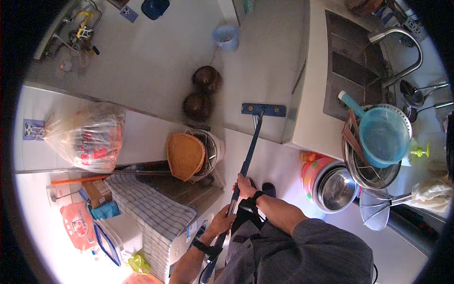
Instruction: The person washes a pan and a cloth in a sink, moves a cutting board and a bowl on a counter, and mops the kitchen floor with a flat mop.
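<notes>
A flat floor mop with a long dark blue pole (252, 145) slants away in front of me. Its blue rectangular head (269, 110) lies on the pale floor, between the base of the sink counter and two dark round objects. My right hand (244, 186) is wrapped around the pole partway down. Lower on the same pole, closer to my body, my left hand (221, 220) grips it too. The pole's near end passes beneath my left wrist, where a black band sits.
At right, a counter (301, 124) holds a sink (351, 64) and a blue plastic dipper (384, 133). Metal basins (337, 190) stand below it. Two dark round objects (197, 106), a blue bucket (226, 37) and a woven basket (186, 154) lie left of the mop. A checked cloth (152, 202) covers an appliance.
</notes>
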